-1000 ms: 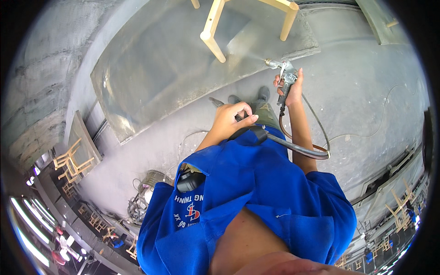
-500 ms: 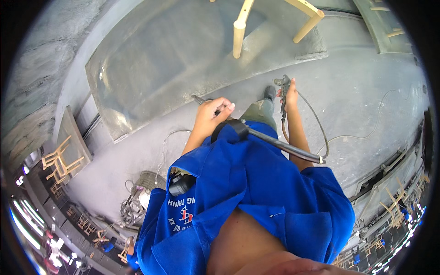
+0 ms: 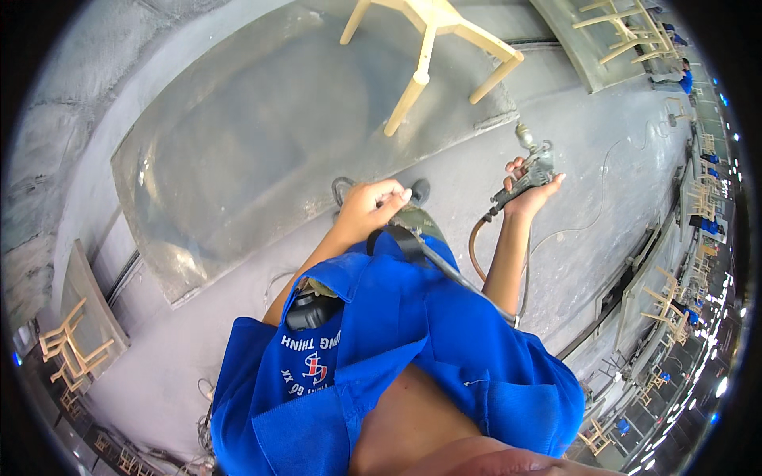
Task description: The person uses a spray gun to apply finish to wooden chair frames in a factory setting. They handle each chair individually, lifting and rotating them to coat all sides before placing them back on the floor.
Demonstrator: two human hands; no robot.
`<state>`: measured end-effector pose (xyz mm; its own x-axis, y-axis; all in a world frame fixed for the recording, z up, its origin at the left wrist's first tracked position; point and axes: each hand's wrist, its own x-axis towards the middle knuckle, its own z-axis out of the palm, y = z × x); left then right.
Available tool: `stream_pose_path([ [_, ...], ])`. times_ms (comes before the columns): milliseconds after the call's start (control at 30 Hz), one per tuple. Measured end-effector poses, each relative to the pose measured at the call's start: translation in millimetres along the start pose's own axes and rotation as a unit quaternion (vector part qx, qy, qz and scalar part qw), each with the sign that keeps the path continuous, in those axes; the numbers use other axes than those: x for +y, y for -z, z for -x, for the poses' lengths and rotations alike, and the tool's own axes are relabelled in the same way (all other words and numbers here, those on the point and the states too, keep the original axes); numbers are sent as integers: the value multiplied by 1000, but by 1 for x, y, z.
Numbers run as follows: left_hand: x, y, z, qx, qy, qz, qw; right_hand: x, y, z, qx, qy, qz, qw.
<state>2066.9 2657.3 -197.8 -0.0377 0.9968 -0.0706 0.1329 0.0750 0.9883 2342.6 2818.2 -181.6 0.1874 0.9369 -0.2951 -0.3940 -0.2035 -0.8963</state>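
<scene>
In my right hand [image 3: 530,198] lies a spray gun [image 3: 536,168], its head pointing away from me. A brown hose [image 3: 475,246] runs from its lower end. My left hand [image 3: 371,208] is closed in front of my waist, thumb against fingers. A dark curved piece [image 3: 341,187] shows beyond it; whether the hand grips it is hidden. A dark pipe [image 3: 456,274] crosses my waist by a black strap [image 3: 407,244]. A pale wooden chair frame [image 3: 425,49] with splayed legs is ahead, over a large grey panel [image 3: 238,182].
My shoe [image 3: 421,190] is by the panel's near edge. A thin hose [image 3: 605,190] trails over the grey floor [image 3: 587,262] at right. More chair frames [image 3: 75,349] stand at left, others [image 3: 623,32] at far right. Along the right edge are people in blue [image 3: 684,78].
My right hand has turned and moved forward and right, tilting the spray gun's head away. The view has swung, bringing more of the chair frame in. My left hand stays closed near my waist.
</scene>
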Motion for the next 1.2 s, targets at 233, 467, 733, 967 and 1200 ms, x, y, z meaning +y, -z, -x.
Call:
stream_pose_path([
  [233, -10, 10, -14, 8, -27, 59, 998, -20, 14, -17, 88, 62, 39, 993],
  [467, 16, 12, -49, -5, 0, 68, 998, -47, -9, -60, 140, 119, 152, 971],
  [733, 37, 2, -69, 135, 23, 137, 981, -66, -113, -128, -115, 25, -61, 991],
  [967, 46, 9, -90, 193, 76, 65, 976, -54, -140, -176, -157, -31, -68, 985],
  [1200, 55, -9, -121, 157, 42, 123, 979, -91, -124, -222, -135, -22, 26, 990],
])
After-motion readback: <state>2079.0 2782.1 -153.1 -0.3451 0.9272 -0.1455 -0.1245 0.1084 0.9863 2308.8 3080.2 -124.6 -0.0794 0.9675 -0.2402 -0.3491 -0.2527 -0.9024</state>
